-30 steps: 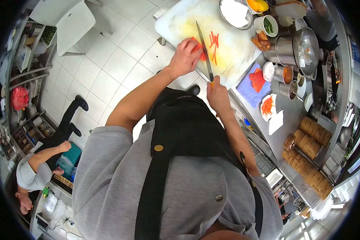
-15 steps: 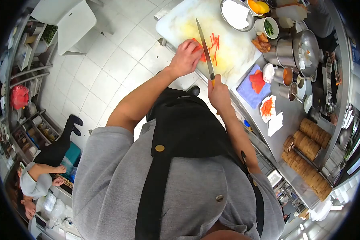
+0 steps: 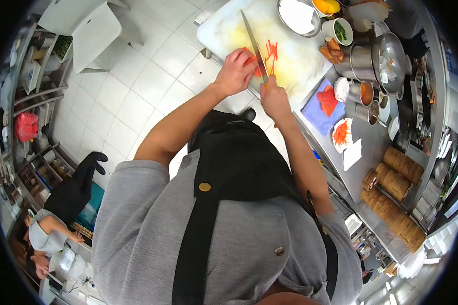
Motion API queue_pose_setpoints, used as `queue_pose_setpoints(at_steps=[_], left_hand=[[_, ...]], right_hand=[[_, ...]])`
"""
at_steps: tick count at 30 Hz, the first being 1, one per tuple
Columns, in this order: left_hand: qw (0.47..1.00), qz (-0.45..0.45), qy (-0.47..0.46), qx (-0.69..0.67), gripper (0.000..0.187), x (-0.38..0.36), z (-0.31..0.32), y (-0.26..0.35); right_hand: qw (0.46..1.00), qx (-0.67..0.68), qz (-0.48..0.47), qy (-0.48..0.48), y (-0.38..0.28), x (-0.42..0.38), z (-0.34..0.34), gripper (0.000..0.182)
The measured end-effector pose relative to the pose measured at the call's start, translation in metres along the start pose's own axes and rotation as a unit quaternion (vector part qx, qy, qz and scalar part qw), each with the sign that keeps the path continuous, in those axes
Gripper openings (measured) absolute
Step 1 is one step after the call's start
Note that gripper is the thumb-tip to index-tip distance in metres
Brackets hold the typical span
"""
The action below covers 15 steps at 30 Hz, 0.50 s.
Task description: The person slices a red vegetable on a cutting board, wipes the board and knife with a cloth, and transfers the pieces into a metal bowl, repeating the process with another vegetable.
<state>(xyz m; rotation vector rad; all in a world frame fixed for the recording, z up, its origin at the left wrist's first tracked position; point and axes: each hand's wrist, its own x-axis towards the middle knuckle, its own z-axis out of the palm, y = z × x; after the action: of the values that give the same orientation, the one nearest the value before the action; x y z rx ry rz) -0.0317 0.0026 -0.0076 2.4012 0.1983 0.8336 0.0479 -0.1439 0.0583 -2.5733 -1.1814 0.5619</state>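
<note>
My left hand (image 3: 235, 72) presses an orange-red piece of carrot (image 3: 248, 51) onto the white cutting board (image 3: 297, 63), fingers curled over it and partly hiding it. In my right hand (image 3: 276, 100) is the yellow handle of a long kitchen knife (image 3: 252, 36). The blade lies close alongside the carrot and my left fingertips, its tip pointing to the board's far edge. Thin carrot strips (image 3: 272, 51) are scattered just right of the blade.
Right of the board, a blue cloth (image 3: 313, 112) bears an orange-red piece, beside a dish of shreds (image 3: 342, 133). Metal pots (image 3: 362, 66), a bowl of greens (image 3: 339, 31) and bamboo steamers (image 3: 392, 216) line the counter. Another person (image 3: 48, 229) sits at lower left.
My right hand and the knife have slid forward along the blade's line, toward the board's far edge. My left hand has barely moved. The seated person's arms have shifted.
</note>
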Motion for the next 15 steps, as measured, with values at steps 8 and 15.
queue_pose_setpoints(at_steps=[8,15], left_hand=[[1.0,-0.009,0.014,-0.003,0.029,-0.001,0.004,0.0],[1.0,-0.009,0.019,0.0,0.027,-0.001,0.003,0.001]], right_hand=[[0.998,0.013,0.053,-0.04,-0.003,-0.041,-0.01,0.025],[0.998,0.019,0.045,-0.036,-0.006,-0.051,-0.009,0.025]])
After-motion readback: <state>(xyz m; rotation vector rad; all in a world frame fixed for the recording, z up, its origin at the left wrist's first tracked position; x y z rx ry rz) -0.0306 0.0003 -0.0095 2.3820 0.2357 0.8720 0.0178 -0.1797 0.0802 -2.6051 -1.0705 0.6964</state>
